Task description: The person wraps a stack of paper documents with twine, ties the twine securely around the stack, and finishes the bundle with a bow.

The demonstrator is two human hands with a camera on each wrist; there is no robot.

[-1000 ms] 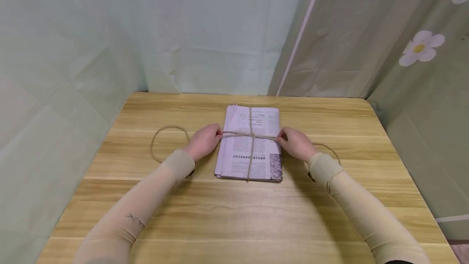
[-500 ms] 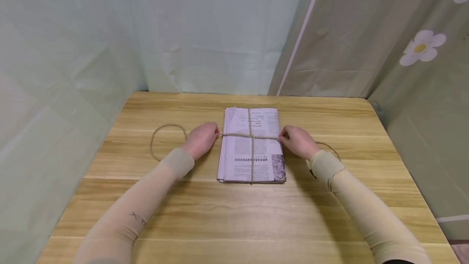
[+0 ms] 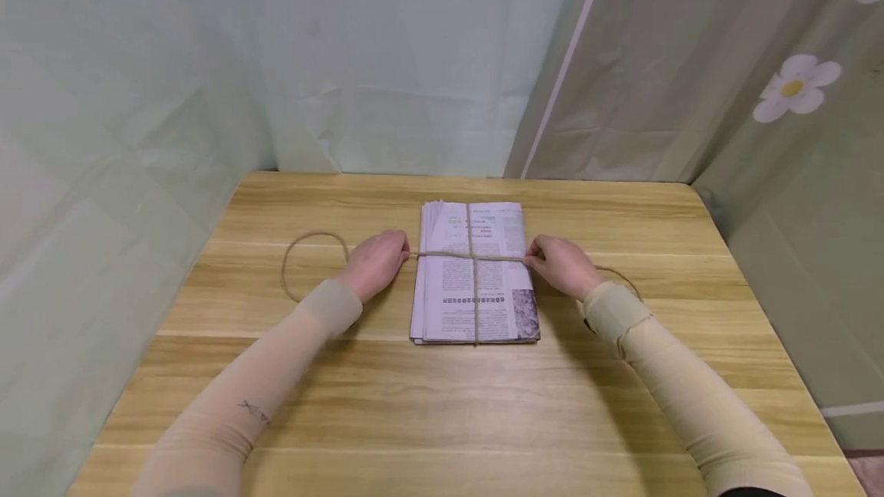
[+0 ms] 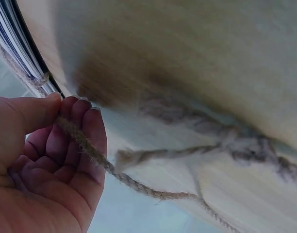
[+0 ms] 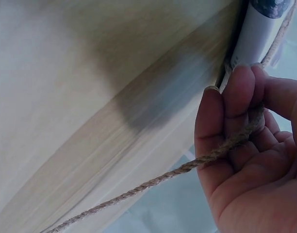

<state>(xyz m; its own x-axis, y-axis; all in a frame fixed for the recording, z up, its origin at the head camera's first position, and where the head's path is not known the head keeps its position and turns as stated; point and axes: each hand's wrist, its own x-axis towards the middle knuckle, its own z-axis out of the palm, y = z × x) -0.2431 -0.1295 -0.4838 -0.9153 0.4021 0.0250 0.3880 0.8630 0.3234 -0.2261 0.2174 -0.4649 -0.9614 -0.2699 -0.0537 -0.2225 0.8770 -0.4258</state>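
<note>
A stack of folded newspapers (image 3: 452, 313) lies flat on the table, with brown twine (image 3: 475, 294) crossing over its top lengthwise and widthwise. At its left edge my left hand (image 3: 376, 261) pinches one length of the twine between thumb and fingers; the loose part (image 4: 139, 187) runs out past the palm. By the right edge my right hand (image 3: 562, 265) pinches the other length, whose tail (image 5: 158, 180) trails across that palm. Between both hands the widthwise twine looks straight and taut. The underside of the stack is hidden.
The wooden table (image 3: 442, 405) reaches back to a pale curtain (image 3: 407, 60). A curved twine end (image 3: 285, 263) lies left of the left hand, and another tail (image 3: 625, 280) curves behind the right wrist. Curtains also stand along both sides.
The two strands left of the crossing have drawn together into one straight line. My left hand has shifted slightly left. The newspaper stack has turned a little and its near edge moved right.
</note>
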